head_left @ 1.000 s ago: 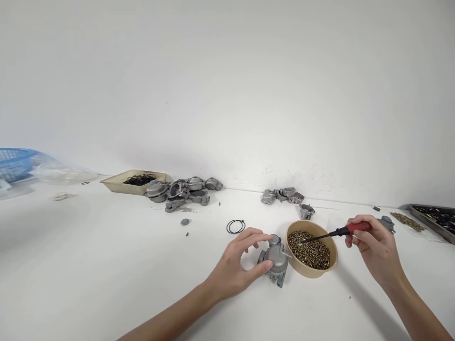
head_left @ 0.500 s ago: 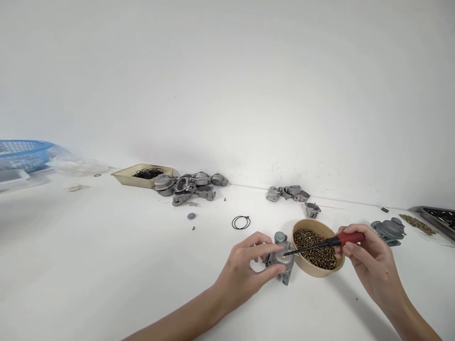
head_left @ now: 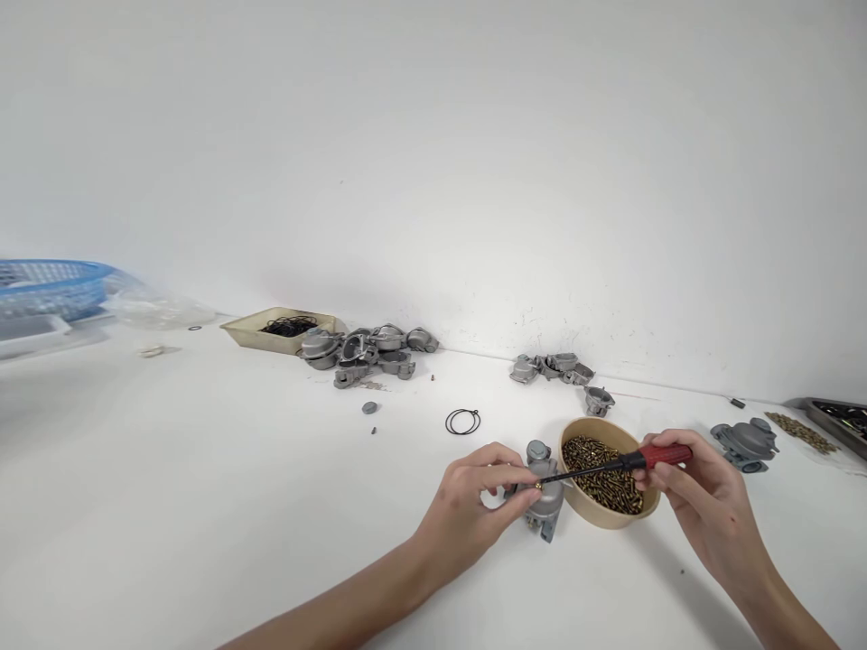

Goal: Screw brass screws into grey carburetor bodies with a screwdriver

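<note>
Five o'clock: my left hand (head_left: 467, 502) pinches a probably slippery screw (head_left: 538, 487); my right hand (head_left: 711, 496) grips the screwdriver's red handle (head_left: 660, 455), its surest hold.

The white desk (head_left: 203, 469) carries gray carburetor castings (head_left: 550, 502), a bowl (head_left: 602, 517) of screws (head_left: 596, 485), a cream tray (head_left: 249, 338) and black rings (head_left: 462, 433).

A dull grey metal casting (head_left: 551, 499), domed with a round cap at its far end, sits near, right of centre. Above it slants a red-handled screwdriver (head_left: 629, 461), handle right, tip at a small brass-coloured screw (head_left: 539, 486).
</note>
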Available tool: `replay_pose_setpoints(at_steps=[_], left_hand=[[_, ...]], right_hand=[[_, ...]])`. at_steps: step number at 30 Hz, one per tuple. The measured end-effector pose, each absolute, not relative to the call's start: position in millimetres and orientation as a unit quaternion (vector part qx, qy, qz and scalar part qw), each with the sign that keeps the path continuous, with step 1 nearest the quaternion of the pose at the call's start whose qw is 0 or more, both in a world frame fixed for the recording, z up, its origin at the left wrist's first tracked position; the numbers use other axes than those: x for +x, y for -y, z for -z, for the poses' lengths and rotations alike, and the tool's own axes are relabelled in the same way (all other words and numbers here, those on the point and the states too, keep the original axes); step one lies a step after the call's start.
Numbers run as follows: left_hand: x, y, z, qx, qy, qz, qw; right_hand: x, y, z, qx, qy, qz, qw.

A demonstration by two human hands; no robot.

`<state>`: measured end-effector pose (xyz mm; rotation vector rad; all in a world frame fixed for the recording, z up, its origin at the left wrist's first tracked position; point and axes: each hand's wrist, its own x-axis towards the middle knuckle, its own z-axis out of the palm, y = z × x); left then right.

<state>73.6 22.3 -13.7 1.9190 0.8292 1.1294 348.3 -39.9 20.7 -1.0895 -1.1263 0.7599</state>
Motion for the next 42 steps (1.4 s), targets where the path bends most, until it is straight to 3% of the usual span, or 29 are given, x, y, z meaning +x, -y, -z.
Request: replay_pose_setpoints(at_steps=[18, 23, 30, 42], left_hand=[[72, -26, 13, 0.764, -0.291, -0.475, 0.325], [60, -48, 15, 0.773, -0.244, -0.437, 0.39], [52, -64, 28, 0.762, -0.233, -0.341, 0.498], [50, -71, 28, 0.761, -0.247, -0.318, 0.509]], right_hand=[[358, 36, -22, -0.455, 0.478, -0.343, 0.668], [400, 20, -21, -0.457, 0.478, -0.292, 0.692], [431, 8, -13, -0.542, 0.471, -0.217, 0.661], [420, 11, -19, -0.61, 0.497, -0.14, 0.601]])
